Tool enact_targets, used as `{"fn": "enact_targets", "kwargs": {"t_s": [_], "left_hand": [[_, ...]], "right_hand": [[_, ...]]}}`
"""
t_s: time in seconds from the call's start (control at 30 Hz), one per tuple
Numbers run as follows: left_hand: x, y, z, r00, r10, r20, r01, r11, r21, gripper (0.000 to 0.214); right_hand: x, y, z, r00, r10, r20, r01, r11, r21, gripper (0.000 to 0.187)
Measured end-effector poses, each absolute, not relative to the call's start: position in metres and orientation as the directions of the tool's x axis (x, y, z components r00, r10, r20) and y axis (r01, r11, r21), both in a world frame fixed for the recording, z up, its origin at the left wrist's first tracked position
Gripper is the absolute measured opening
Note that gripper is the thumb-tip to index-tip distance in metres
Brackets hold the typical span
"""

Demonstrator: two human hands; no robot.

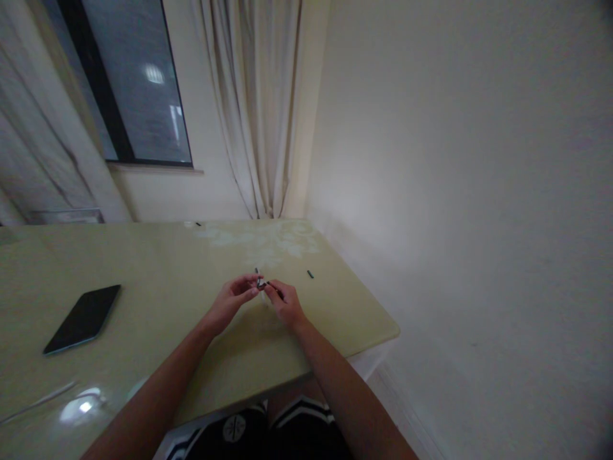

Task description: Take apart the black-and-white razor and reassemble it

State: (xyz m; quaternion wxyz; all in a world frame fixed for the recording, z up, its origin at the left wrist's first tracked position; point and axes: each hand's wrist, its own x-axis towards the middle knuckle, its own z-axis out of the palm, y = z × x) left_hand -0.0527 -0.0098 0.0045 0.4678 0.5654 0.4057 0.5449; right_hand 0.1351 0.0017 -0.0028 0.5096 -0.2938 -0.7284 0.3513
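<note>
Over the near right part of the table [158,268], as the head view shows it, two bare hands meet at a small dark piece [261,285]. The left hand [234,291] pinches it between thumb and fingers from one side; the right hand [286,305] has thumb and fingertips closed on it from the other. It is held just above the tabletop, and its exact shape is too small to tell. A thin dark tip shows just beyond the left fingers; whether it belongs to the same piece, I cannot tell.

For markings, the black shorts [306,437] carry a round pale badge [234,429] with crossed lines, any lettering on it too small to read, and white stripes near the hems.

The tabletop is pale yellow-green and glossy, with a whitish leaf pattern toward its far right corner and a lamp's glare at lower left. A dark green stub [310,274] lies beyond the right hand, apart from it. A dark bit [198,224] sits by the far edge. To the left lies a black tablet [83,319], set at a slant, and nearer, a pale cable [38,404].

Behind are cream curtains [256,128], a dark-framed window [138,76] with reflected lights, and a plain pale wall [445,191] on the right.
</note>
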Motion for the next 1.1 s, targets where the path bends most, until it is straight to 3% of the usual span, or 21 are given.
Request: {"fn": "enact_targets", "kwargs": {"t_s": [0.3, 0.47, 0.63, 0.73, 0.8, 0.93, 1.1], "left_hand": [[-0.051, -0.009, 0.004, 0.022, 0.962, 0.271, -0.021, -0.271, 0.962, 0.049], [-0.05, -0.01, 0.006, 0.032, 0.968, 0.25, 0.069, -0.252, 0.965, 0.054], [-0.046, -0.012, 0.015, -0.082, 0.958, 0.276, 0.035, -0.274, 0.961, 0.055], [-0.047, -0.012, 0.013, -0.089, 0.959, 0.268, 0.127, -0.256, 0.958, 0.061], [-0.047, -0.01, 0.007, -0.097, 0.963, 0.252, 0.25, -0.221, 0.943, 0.06], [-0.042, -0.003, -0.004, -0.064, 0.976, 0.208, 0.56, -0.137, 0.817, 0.052], [-0.024, 0.011, -0.004, -0.057, 0.994, 0.094, 0.902, 0.011, 0.432, 0.058]], "right_hand": [[0.133, 0.002, -0.004, -0.263, 0.795, 0.546, 0.092, 0.584, -0.807, 0.037], [0.137, 0.004, -0.002, -0.328, 0.753, 0.57, 0.093, 0.627, -0.774, 0.032], [0.133, 0.005, -0.002, -0.297, 0.771, 0.564, 0.219, 0.629, -0.746, 0.029], [0.142, 0.02, 0.0, -0.194, 0.806, 0.559, 0.364, 0.589, -0.722, 0.028], [0.161, 0.04, 0.002, -0.011, 0.849, 0.528, 0.462, 0.473, -0.75, 0.027], [0.221, 0.081, 0.002, 0.232, 0.85, 0.473, 0.663, 0.218, -0.716, 0.013], [0.264, 0.094, -0.019, 0.254, 0.891, 0.376, 0.797, 0.027, -0.603, 0.02]]}}
